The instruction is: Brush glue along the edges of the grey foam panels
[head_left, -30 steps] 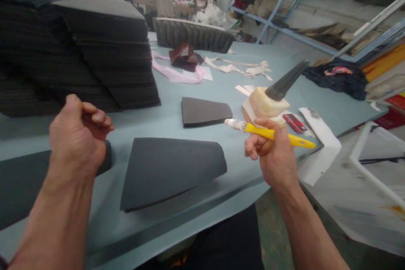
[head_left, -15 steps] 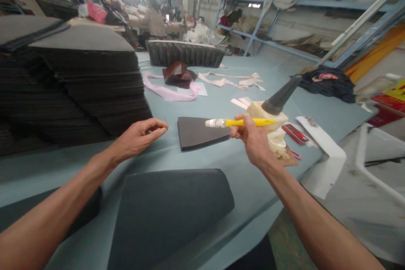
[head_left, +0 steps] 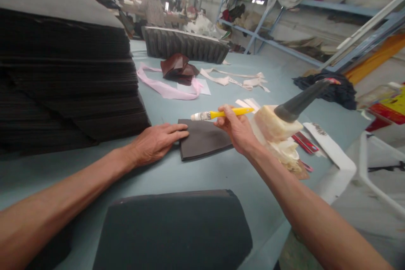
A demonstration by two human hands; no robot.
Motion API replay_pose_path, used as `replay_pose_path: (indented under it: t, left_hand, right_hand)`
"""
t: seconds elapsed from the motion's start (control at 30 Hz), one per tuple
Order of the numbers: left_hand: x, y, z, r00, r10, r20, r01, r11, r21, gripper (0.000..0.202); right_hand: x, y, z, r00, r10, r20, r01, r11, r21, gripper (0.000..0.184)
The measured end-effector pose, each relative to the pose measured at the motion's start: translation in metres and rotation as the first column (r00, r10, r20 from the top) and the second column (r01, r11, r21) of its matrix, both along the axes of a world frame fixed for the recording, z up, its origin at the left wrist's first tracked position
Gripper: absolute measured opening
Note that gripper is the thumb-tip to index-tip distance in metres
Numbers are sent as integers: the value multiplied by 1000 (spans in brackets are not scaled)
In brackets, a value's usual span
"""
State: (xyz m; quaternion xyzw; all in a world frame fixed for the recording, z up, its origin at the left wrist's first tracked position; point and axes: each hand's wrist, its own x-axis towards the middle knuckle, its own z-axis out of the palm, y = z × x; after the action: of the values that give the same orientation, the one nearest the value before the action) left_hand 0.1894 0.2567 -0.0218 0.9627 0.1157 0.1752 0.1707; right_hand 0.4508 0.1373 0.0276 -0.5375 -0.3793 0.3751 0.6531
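The left hand [head_left: 156, 141] lies open and flat, its fingers stretched out side by side, with the fingertips [head_left: 182, 131] pressing on the left end of a dark grey foam wedge [head_left: 205, 140]. The wedge lies on the pale blue table [head_left: 236, 177], toward the middle of its width. The right hand [head_left: 236, 128] is raised just beside the wedge, thumb and fingers pinching the yellow handle of a paintbrush [head_left: 221, 113]. The pale, coated bristles [head_left: 198, 116] point left across the wedge's far edge, and it is hard to tell whether they touch it. Just right of that hand, a cream-coloured block [head_left: 276, 123] sits near the table's far-right edge with a dark cone [head_left: 300, 102] sticking out of it at a slant, and a red packet [head_left: 303, 143] and a white strip [head_left: 327, 145] lie beside it. A tall stack of dark foam sheets [head_left: 63, 80] stands at the left, touching nothing but the table, while a larger foam piece [head_left: 174, 232] lies at the near edge. Farther along are a pink ribbon [head_left: 164, 86], a brown cloth bundle [head_left: 179, 69], beige strips [head_left: 234, 79] and a ribbed dark pad [head_left: 185, 45]. A co-worker [head_left: 152, 4] sits at a distant table.
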Motion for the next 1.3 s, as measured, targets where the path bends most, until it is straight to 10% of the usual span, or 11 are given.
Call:
replay_pose_path:
  t: [0.5, 1.3]
  left_hand:
    - [-1, 1, -16, 998, -24, 53, 9, 966, 259, 52]
    - [-1, -2, -11, 999, -25, 44, 12, 963, 268, 51]
  right_hand:
    - [8, 47, 1, 921, 321, 222, -331, 944, 6, 67]
    - [22, 59, -3, 851, 352, 390, -387, 922, 13, 67]
